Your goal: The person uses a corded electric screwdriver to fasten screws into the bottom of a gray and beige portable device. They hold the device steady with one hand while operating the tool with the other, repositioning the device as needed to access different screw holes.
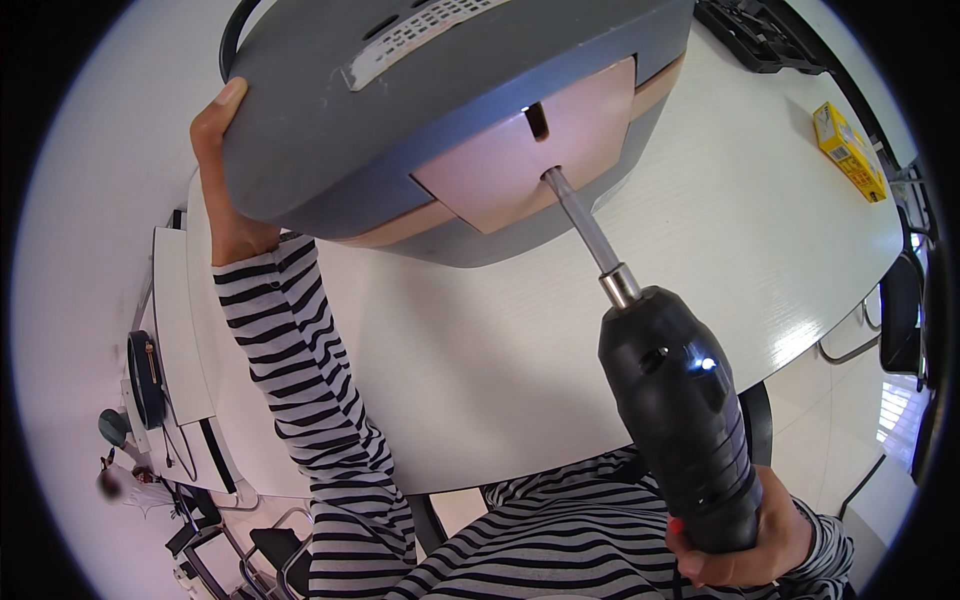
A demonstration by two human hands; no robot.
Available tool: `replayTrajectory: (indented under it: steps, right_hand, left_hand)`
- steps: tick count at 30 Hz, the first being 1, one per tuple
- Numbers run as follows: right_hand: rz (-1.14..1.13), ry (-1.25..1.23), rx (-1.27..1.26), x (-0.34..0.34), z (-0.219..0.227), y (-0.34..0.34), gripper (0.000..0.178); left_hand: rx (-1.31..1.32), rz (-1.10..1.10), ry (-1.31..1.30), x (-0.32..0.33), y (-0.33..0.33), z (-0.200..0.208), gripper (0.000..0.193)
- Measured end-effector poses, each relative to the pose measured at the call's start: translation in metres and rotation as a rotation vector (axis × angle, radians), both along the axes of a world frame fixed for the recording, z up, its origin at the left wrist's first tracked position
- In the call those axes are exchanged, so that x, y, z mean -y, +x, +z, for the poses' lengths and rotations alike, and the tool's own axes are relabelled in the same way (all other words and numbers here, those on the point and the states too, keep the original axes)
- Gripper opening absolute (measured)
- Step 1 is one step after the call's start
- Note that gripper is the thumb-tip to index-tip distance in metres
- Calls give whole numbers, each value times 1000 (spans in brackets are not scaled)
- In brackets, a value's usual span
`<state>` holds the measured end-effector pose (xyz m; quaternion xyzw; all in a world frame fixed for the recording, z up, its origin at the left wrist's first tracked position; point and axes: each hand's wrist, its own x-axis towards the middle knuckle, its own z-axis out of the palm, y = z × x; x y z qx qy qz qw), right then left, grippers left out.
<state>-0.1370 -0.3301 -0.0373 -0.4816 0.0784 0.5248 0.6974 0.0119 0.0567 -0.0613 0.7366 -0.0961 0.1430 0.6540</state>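
Note:
A large grey plastic appliance housing (pixel 330 140) is tipped up over the white table, its pale pinkish panel (pixel 590 110) facing me. My left hand (pixel 222 165) grips the housing's left side, thumb on its edge and the other fingers hidden behind it. In my right hand (pixel 750 540) is a black electric screwdriver (pixel 680 400), with a small light glowing on its body. Its long steel bit (pixel 585 225) reaches up to a hole in the panel, and the tip is hidden there. Above that hole is a dark slot (pixel 538 122).
The white table (pixel 480 370) spreads under the housing. A yellow box (pixel 850 152) lies at the right, and a black tool case (pixel 765 35) stands at the far right. Black chairs (pixel 900 315) are beyond the table's right edge. Another person (pixel 140 490) is far off at the lower left.

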Motion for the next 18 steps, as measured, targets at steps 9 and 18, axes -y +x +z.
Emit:
replayTrajectory:
  steps: [9, 18]
  right_hand:
    - [24, 2, 56, -1, -3, 3, 41]
    - [-9, -21, 20, -5, 2, 4, 36]
  left_hand:
    - [292, -49, 318, -11, 8, -9, 34]
    - [501, -83, 584, -22, 20, -9, 29]
